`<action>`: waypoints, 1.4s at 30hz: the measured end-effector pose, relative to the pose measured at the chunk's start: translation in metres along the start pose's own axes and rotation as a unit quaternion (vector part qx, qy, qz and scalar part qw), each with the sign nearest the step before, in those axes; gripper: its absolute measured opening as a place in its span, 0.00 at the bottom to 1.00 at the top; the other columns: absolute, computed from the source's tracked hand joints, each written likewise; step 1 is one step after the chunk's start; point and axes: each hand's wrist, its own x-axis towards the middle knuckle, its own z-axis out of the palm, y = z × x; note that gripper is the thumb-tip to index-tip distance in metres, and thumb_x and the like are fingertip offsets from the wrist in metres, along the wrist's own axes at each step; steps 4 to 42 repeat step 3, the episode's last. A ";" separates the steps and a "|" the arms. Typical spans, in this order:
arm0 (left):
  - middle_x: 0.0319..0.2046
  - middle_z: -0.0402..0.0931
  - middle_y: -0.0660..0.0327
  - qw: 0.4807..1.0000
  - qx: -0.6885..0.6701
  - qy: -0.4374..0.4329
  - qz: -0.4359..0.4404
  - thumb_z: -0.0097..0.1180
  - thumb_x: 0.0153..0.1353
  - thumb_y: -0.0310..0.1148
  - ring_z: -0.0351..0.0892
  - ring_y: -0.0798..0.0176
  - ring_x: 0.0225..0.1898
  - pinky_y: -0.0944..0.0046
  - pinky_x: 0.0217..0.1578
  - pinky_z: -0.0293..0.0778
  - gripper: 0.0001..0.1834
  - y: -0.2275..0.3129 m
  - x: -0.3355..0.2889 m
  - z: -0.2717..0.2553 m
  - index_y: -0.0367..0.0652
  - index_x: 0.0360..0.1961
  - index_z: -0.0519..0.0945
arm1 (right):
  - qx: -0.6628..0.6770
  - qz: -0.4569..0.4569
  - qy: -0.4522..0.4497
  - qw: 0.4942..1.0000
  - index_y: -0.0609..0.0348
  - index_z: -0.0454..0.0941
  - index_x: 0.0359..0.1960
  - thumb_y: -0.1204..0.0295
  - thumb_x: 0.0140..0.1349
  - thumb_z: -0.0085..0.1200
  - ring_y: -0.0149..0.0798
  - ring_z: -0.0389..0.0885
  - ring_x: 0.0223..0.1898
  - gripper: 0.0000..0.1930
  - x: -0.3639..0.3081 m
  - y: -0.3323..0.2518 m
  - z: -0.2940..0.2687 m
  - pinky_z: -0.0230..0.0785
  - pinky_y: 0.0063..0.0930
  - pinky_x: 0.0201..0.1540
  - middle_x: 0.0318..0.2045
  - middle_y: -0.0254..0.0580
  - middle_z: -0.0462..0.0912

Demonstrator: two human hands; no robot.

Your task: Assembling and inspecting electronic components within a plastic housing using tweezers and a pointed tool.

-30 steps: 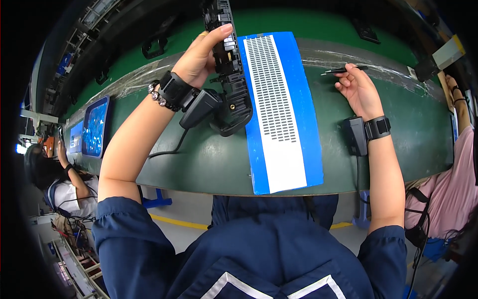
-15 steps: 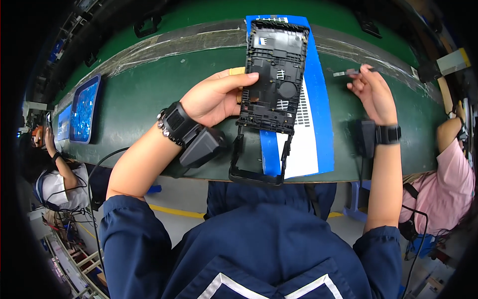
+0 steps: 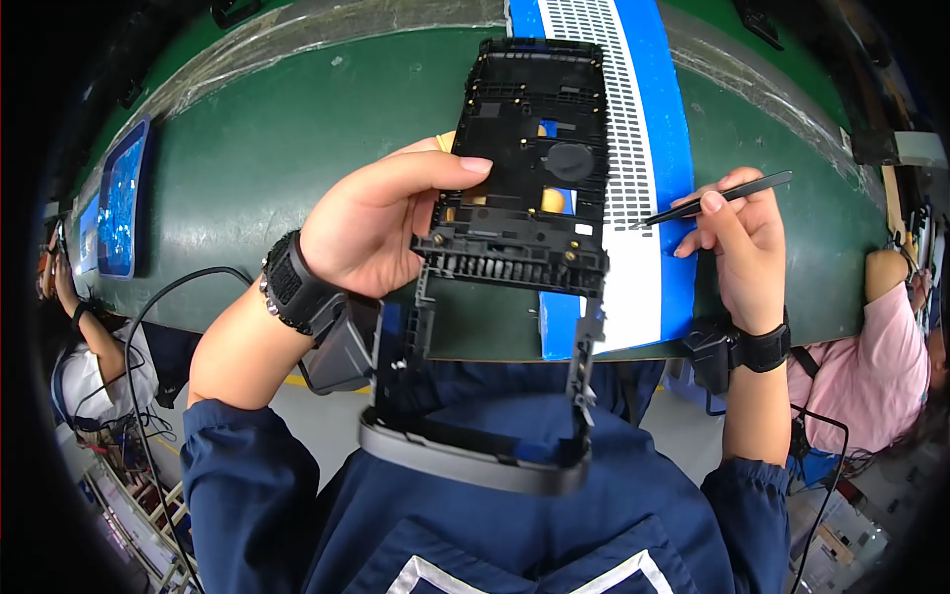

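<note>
My left hand (image 3: pixel 381 213) is closed round the left edge of a black plastic housing (image 3: pixel 505 148), thumb on its inner face. The housing is tilted, with ribs, brass-coloured inserts, a round disc and an open frame at its near end. Some of my left fingers are hidden behind it. My right hand (image 3: pixel 740 247) pinches black tweezers (image 3: pixel 727 196). Their tips are at a white sheet (image 3: pixel 630 297) with rows of small black rectangular pieces (image 3: pixel 625 148); whether they grip a piece I cannot tell. A blue board (image 3: pixel 675 129) lies under the sheet.
A blue tray (image 3: pixel 142 163) of small shiny pieces lies at the left of the green table (image 3: pixel 267 148). Black boxes with cables are strapped at both my wrists. A person in white (image 3: pixel 109 366) sits at far left, another in pink (image 3: pixel 861 376) at right.
The housing has come nearer to me and tilted, its near end now over my lap. My right hand has brought the tweezers leftward and down to the sheet. The view has shifted a little.
</note>
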 end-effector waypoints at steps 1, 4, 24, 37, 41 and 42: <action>0.41 0.71 0.50 0.999 -0.030 0.025 -0.008 0.40 0.58 0.32 0.76 0.59 0.38 0.63 0.36 0.76 0.19 -0.001 -0.002 0.000 0.32 0.49 0.61 | 0.000 0.005 -0.002 1.000 0.61 0.60 0.35 0.78 0.56 0.45 0.22 0.66 0.20 0.08 0.001 0.002 0.000 0.72 0.22 0.23 0.25 0.41 0.74; 0.40 0.71 0.48 0.997 -0.062 0.051 -0.016 0.39 0.57 0.30 0.76 0.56 0.38 0.62 0.35 0.76 0.20 -0.004 -0.003 -0.003 0.31 0.50 0.60 | 0.003 -0.005 -0.003 1.000 0.60 0.59 0.36 0.78 0.56 0.46 0.24 0.67 0.20 0.10 0.001 0.004 0.000 0.72 0.22 0.23 0.26 0.42 0.74; 0.40 0.71 0.48 0.997 -0.062 0.051 -0.016 0.39 0.57 0.30 0.76 0.56 0.38 0.62 0.35 0.76 0.20 -0.004 -0.003 -0.003 0.31 0.50 0.60 | 0.003 -0.005 -0.003 1.000 0.60 0.59 0.36 0.78 0.56 0.46 0.24 0.67 0.20 0.10 0.001 0.004 0.000 0.72 0.22 0.23 0.26 0.42 0.74; 0.40 0.71 0.48 0.997 -0.062 0.051 -0.016 0.39 0.57 0.30 0.76 0.56 0.38 0.62 0.35 0.76 0.20 -0.004 -0.003 -0.003 0.31 0.50 0.60 | 0.003 -0.005 -0.003 1.000 0.60 0.59 0.36 0.78 0.56 0.46 0.24 0.67 0.20 0.10 0.001 0.004 0.000 0.72 0.22 0.23 0.26 0.42 0.74; 0.40 0.71 0.48 0.997 -0.062 0.051 -0.016 0.39 0.57 0.30 0.76 0.56 0.38 0.62 0.35 0.76 0.20 -0.004 -0.003 -0.003 0.31 0.50 0.60 | 0.003 -0.005 -0.003 1.000 0.60 0.59 0.36 0.78 0.56 0.46 0.24 0.67 0.20 0.10 0.001 0.004 0.000 0.72 0.22 0.23 0.26 0.42 0.74; 0.40 0.71 0.48 0.997 -0.062 0.051 -0.016 0.39 0.57 0.30 0.76 0.56 0.38 0.62 0.35 0.76 0.20 -0.004 -0.003 -0.003 0.31 0.50 0.60 | 0.003 -0.005 -0.003 1.000 0.60 0.59 0.36 0.78 0.56 0.46 0.24 0.67 0.20 0.10 0.001 0.004 0.000 0.72 0.22 0.23 0.26 0.42 0.74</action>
